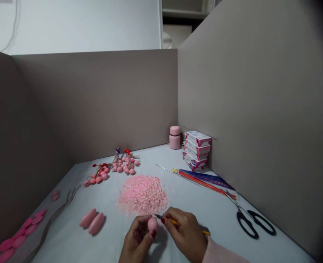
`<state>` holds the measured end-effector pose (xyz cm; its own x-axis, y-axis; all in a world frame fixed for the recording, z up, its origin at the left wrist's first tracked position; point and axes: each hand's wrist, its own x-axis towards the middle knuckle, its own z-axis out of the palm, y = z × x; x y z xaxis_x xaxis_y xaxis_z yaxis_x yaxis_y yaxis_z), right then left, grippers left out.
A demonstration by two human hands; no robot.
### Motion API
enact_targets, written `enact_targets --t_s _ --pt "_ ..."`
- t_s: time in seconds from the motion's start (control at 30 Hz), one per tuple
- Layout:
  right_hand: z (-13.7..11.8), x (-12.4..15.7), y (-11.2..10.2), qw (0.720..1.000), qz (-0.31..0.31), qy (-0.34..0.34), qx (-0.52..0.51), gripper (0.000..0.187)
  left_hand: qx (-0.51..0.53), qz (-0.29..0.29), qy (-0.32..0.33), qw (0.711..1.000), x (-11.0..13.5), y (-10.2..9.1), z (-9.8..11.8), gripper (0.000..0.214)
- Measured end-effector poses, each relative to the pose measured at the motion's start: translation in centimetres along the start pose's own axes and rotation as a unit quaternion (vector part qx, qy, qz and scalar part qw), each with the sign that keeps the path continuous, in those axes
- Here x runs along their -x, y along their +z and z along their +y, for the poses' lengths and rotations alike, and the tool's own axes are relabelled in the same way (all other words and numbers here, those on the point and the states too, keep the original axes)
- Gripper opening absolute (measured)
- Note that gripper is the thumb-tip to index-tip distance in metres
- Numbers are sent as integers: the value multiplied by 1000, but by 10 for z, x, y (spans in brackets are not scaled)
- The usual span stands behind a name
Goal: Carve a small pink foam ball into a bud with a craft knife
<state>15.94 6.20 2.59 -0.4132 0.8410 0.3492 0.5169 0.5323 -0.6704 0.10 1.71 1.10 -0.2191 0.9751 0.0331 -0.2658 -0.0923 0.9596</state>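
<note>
Pinched between the thumb and fingers of my left hand is a small rounded pink ball, held low over the front of the table. My right hand is closed round a craft knife with a yellow handle. Its dark blade points left and reaches the upper right edge of the ball; whether it touches, I cannot tell. Just beyond both hands lies a wide heap of pink shavings. To the left of my hands, two smooth pink oval pieces rest side by side.
Bunches of pink balls tied with cords lie at the back. Brown cords and pink ovals line the left side. Black-handled scissors, coloured strands, stacked boxes and a pink jar stand right. Grey panels enclose the table.
</note>
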Motion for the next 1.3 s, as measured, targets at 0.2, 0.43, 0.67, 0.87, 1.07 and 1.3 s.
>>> enact_targets --t_s 0.2,0.43,0.67,0.87,1.07,1.3 --pt "-4 4 5 999 -22 -23 -7 18 -129 79 61 987 3 1 1 24" --pt "5 -2 5 999 -5 25 46 20 -307 68 217 924 6 -4 5 16" --pt "7 -6 1 997 2 41 57 23 -441 2 224 869 1 -17 9 13" --pt "8 -6 -3 997 18 37 59 24 -498 -8 147 855 8 -22 13 37" --pt "9 -6 -6 997 25 45 60 23 -482 11 162 861 18 -43 5 39" --pt "7 -7 -4 998 9 27 60 26 -496 -13 263 827 6 -44 -15 34"
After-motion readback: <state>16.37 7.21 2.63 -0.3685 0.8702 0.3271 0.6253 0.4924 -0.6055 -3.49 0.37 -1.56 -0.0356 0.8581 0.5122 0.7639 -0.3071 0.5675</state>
